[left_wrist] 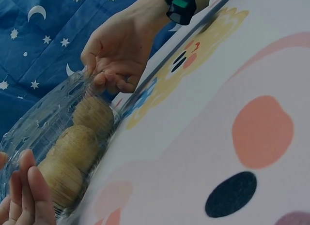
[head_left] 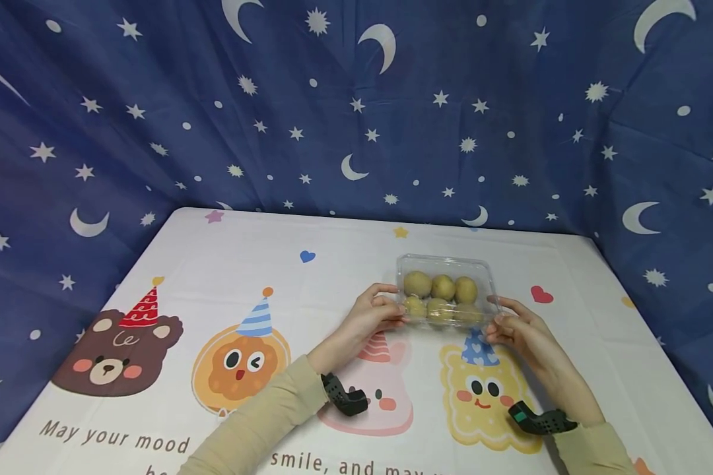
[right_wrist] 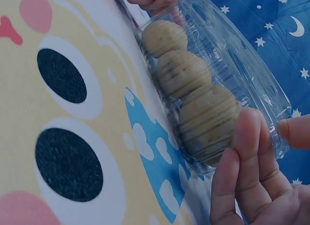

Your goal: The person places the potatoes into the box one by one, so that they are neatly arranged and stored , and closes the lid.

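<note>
A clear plastic clamshell box is at the right middle of the table. Inside, in two rows, lie several round yellow-brown pieces of produce; whether they are potatoes or fruit I cannot tell. My left hand grips the box's left end, thumb and fingers on either side of its edge. At the right end, my right hand pinches the rim, and the right wrist view shows the thumb on the lip. The box's underside is hidden, so I cannot tell whether it touches the table.
A white tablecloth printed with cartoon faces, hearts and lettering covers the table. Behind and at both sides hangs a dark blue curtain with moons and stars. Black bands circle both wrists.
</note>
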Demonstrator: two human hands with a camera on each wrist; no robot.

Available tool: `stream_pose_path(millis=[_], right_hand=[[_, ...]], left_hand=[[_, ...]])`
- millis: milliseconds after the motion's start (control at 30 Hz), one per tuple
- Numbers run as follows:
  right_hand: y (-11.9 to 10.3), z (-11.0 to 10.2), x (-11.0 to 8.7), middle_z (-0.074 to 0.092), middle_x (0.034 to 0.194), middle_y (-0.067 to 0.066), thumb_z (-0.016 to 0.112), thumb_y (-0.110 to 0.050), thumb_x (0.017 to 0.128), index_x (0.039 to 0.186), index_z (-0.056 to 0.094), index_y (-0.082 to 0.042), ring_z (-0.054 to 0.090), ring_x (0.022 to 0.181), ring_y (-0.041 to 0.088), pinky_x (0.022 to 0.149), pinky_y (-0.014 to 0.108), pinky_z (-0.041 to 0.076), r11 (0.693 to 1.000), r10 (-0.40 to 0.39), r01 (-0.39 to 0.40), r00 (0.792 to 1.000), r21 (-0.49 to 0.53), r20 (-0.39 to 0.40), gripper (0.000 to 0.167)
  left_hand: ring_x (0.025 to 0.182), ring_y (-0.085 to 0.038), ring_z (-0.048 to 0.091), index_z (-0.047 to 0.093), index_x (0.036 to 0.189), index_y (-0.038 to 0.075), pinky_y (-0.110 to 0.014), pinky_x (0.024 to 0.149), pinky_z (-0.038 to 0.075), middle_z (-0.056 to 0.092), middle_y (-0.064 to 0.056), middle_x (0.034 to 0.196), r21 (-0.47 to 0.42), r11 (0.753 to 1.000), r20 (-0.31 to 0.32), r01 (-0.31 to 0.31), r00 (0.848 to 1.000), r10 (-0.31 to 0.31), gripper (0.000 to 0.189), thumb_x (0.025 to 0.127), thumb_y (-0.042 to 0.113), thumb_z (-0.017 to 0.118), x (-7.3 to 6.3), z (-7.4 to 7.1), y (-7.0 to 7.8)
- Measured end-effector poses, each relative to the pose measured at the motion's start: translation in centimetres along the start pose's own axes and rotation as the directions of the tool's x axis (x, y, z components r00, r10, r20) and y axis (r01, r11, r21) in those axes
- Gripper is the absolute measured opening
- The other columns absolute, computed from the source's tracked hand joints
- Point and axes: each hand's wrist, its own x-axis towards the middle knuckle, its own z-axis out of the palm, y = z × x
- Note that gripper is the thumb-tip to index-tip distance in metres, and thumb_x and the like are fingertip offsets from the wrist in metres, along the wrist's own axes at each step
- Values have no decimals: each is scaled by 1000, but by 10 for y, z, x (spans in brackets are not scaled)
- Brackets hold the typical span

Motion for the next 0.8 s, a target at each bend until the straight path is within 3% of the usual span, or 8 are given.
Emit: stream_pose_path(millis=[800], right_hand=[[3,0,1,70,77,-5,41,-1,99,127,39,-11,66,70,6,74,19,54,1000,-10,9,1000,-30,-9,30]], left_hand=[[67,-7,64,40,131,-3,-21,71,55,59,4,74,37,998,-21,-53,998,54,49,84,-9,54,-2,6,-1]])
